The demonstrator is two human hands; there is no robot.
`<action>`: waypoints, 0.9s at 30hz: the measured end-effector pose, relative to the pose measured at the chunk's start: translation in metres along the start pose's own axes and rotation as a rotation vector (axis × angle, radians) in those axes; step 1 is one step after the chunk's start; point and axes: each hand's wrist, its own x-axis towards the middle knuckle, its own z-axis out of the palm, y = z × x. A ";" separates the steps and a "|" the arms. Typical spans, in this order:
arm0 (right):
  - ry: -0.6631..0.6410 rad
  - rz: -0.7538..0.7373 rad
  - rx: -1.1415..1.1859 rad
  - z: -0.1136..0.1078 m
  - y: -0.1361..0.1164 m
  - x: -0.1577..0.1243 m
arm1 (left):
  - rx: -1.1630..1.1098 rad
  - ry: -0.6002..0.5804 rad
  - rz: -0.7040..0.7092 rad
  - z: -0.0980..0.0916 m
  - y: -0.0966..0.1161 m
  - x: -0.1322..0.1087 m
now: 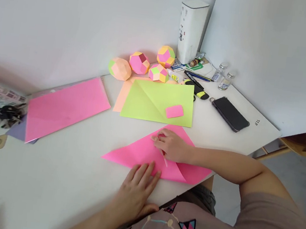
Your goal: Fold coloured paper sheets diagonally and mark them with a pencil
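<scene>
Pink and bright, the folded paper sheet (135,153) lies flat at the near edge of the white table (63,170), right in front of the person. It looks like the sheet is being marked or pressed along a fold. The left hand (135,191) lies flat, and its fingers (145,170) are a little spread, with the tips pressing on the near edge of the sheet. The right hand (173,146) rests on top of the sheet with its fingers curled in tight around a thin pale stick (165,160). I cannot tell if it is a pen. I think a next move would need the sheet to be held down so it does not slide, and the stick to run straight. Farther back lie a yellow-green paper sheet (155,99) with a small pink block (174,111) on it, four colourful paper balls (139,62) and a flat black phone (230,114).
</scene>
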 end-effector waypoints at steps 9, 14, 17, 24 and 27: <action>-0.049 0.017 -0.024 0.002 0.000 0.001 | 0.052 -0.086 0.132 0.003 0.040 0.030; -0.057 0.026 -0.016 -0.004 -0.003 0.001 | 0.109 0.022 0.192 0.012 0.057 0.043; -0.058 0.025 -0.004 -0.003 -0.003 0.001 | 0.093 0.001 0.207 0.009 0.059 0.048; 0.003 -0.012 -0.030 0.000 0.000 -0.001 | -0.027 -0.001 -0.042 -0.002 0.045 0.022; 0.040 -0.043 -0.035 0.000 0.001 -0.002 | -0.017 0.015 -0.186 -0.003 0.033 0.006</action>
